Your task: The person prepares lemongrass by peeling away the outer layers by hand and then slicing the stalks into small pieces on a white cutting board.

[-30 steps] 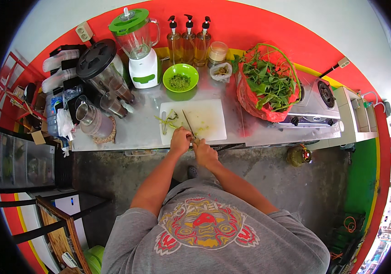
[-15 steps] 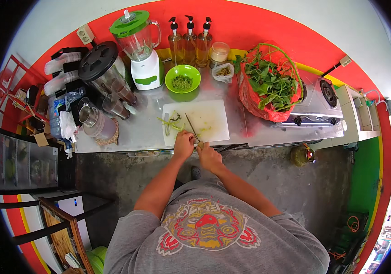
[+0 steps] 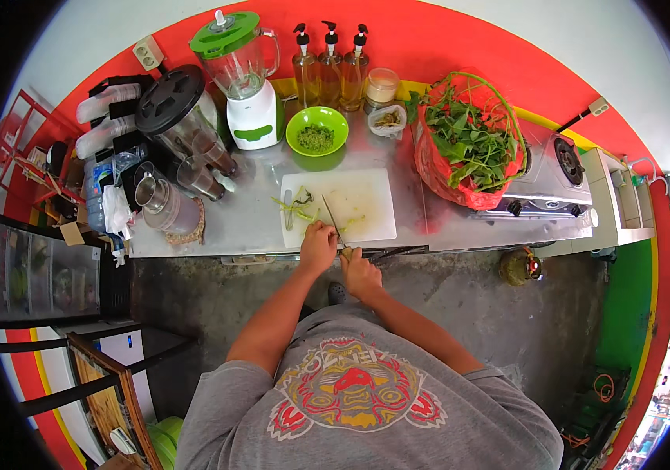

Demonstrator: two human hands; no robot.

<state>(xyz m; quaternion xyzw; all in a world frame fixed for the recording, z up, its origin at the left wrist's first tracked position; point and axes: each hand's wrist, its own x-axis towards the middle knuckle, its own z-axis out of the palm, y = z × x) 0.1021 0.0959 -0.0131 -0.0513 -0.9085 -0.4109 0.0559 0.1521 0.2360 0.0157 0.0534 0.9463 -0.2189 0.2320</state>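
My right hand (image 3: pixel 361 274) is closed round the handle of a kitchen knife (image 3: pixel 330 214), whose blade points away from me over the near edge of a white cutting board (image 3: pixel 374 188). Close beside the blade, my left hand (image 3: pixel 318 247) has its fingers pressed together; whatever they pinch is hidden. Green stem trimmings (image 3: pixel 296 210) lie on the board's left part, with small pale bits scattered right of the knife. Beyond the board stands a green bowl (image 3: pixel 317 163) with chopped greens (image 3: pixel 316 139) inside.
A red plastic bag (image 3: pixel 437 172) full of leafy stems sits right, beside a gas stove (image 3: pixel 545 184). Behind the bowl are a blender (image 3: pixel 252 117), several pump bottles (image 3: pixel 330 74) and a small bag (image 3: pixel 387 121). Tumblers (image 3: pixel 200 178) and a metal-topped jug (image 3: pixel 169 205) stand left.
The whole view has shifted slightly. Both hands and the knife keep nearly the same place at the board's near edge, and the trimmings look much the same.
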